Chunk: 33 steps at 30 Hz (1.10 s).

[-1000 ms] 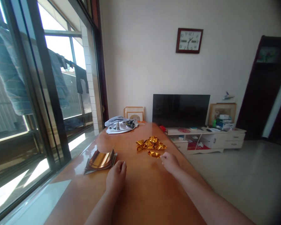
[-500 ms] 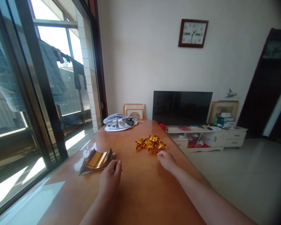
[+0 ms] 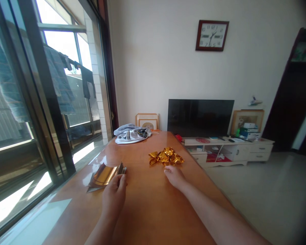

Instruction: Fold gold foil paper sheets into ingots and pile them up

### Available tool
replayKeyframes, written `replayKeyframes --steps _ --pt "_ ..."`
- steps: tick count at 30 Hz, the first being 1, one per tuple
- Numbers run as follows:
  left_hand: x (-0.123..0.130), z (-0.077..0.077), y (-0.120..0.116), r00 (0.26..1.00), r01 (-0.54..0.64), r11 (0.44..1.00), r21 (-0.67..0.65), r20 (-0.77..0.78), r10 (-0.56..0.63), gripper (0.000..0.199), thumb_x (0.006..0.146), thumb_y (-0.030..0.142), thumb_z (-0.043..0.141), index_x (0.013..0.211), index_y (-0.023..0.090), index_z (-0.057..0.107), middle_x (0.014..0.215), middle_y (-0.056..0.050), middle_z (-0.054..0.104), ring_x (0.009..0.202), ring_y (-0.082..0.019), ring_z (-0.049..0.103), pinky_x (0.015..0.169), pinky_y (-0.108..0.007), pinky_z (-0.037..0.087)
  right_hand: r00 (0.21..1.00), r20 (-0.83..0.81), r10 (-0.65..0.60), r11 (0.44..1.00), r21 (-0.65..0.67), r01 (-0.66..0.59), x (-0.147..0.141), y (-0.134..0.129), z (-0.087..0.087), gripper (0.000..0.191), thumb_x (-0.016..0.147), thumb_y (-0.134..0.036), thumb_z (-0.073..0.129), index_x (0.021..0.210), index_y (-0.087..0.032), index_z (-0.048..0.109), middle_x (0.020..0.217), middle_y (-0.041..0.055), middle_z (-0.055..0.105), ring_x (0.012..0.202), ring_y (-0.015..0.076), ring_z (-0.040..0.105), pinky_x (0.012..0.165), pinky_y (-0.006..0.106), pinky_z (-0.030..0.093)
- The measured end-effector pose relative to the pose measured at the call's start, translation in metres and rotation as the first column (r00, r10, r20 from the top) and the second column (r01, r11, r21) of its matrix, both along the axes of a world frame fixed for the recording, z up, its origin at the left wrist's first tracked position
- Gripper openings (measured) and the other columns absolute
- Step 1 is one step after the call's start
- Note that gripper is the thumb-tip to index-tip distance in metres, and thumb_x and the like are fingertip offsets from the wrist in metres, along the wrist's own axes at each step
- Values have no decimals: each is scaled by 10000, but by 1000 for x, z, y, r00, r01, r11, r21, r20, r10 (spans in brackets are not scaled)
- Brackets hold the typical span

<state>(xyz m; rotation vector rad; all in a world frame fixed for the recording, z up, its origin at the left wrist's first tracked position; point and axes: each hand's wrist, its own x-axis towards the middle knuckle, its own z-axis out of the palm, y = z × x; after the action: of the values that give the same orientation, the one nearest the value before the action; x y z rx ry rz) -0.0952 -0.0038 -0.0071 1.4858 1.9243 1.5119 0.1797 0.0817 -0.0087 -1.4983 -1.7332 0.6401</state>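
Observation:
A stack of shiny gold foil sheets (image 3: 104,175) lies curled on the left side of the wooden table (image 3: 148,204). My left hand (image 3: 115,190) is at the stack's right edge, fingers closed; whether they pinch a sheet is hidden. Further right, several crumpled gold foil pieces (image 3: 167,156) lie together in a pile. Just below that pile is my right hand (image 3: 175,177), its fingers curled closed, and I cannot make out anything in them.
Folded grey and white cloth (image 3: 132,133) rests at the table's far end. Glass sliding doors (image 3: 53,129) run along the left. Beyond the table, a television (image 3: 201,117) stands on a white cabinet (image 3: 242,151).
My right hand has drawn left and away from the foil pile. My left hand has shifted left, closer against the sheets. The view has turned slightly.

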Motion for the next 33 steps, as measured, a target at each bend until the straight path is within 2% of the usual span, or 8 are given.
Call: replayKeyframes --steps 7,11,15,18,21,27,29,33 --pt "-23 8 -4 963 -270 956 116 30 269 348 879 490 521 922 188 690 872 -66 725 854 -256 660 761 -334 486 977 -145 157 978 -118 -175 -19 -45 -15 350 922 -415 417 702 -194 576 695 21 669 638 155 594 577 227 408" --pt "-31 0 0 948 -315 937 151 1 318 315 876 431 524 958 174 685 930 -87 709 874 -253 653 806 -352 503 958 -189 217 942 -217 -257 -17 -79 -15 393 938 -485 432 656 -218 491 554 -22 546 539 143 503 527 243 340" --pt "-32 -8 4 935 -294 939 179 -149 321 357 888 429 503 1019 166 705 1020 -115 705 989 -277 639 917 -394 485 936 68 346 934 -113 -338 -17 -101 -13 426 952 -478 446 620 -212 455 570 -22 532 549 134 460 540 260 271" --pt "-31 -13 6 928 -260 955 145 -238 289 391 895 460 493 1052 181 716 1049 -113 708 1024 -285 635 949 -405 472 867 344 362 927 -38 -372 -15 -108 -7 397 964 -443 453 660 -205 547 658 5 633 610 143 517 567 273 238" --pt "-32 -14 7 931 -248 965 88 -253 263 417 899 468 484 1081 174 717 1066 -122 706 1040 -290 636 932 -400 471 781 503 371 916 -62 -396 -8 -109 2 365 961 -438 467 745 -207 649 757 39 712 657 155 579 571 284 223" --pt "-34 8 11 953 -250 968 -26 -181 241 419 877 503 518 1048 183 728 915 -66 750 850 -264 682 704 -322 470 723 566 396 900 -85 -427 5 -110 9 336 938 -447 492 822 -218 709 844 59 756 723 181 654 578 287 243" --pt "-34 20 16 949 -226 972 -61 -240 205 446 890 536 482 1003 193 742 796 -46 737 779 -253 677 640 -304 441 719 572 394 901 -87 -425 6 -111 9 320 922 -444 508 827 -218 713 853 64 759 736 192 665 579 290 251" --pt "-33 38 28 913 -206 970 -129 -383 143 436 887 512 478 991 187 750 875 -66 751 828 -247 677 654 -289 437 723 561 403 895 -76 -440 7 -111 10 320 919 -436 501 835 -216 718 868 72 763 757 204 677 596 287 291"
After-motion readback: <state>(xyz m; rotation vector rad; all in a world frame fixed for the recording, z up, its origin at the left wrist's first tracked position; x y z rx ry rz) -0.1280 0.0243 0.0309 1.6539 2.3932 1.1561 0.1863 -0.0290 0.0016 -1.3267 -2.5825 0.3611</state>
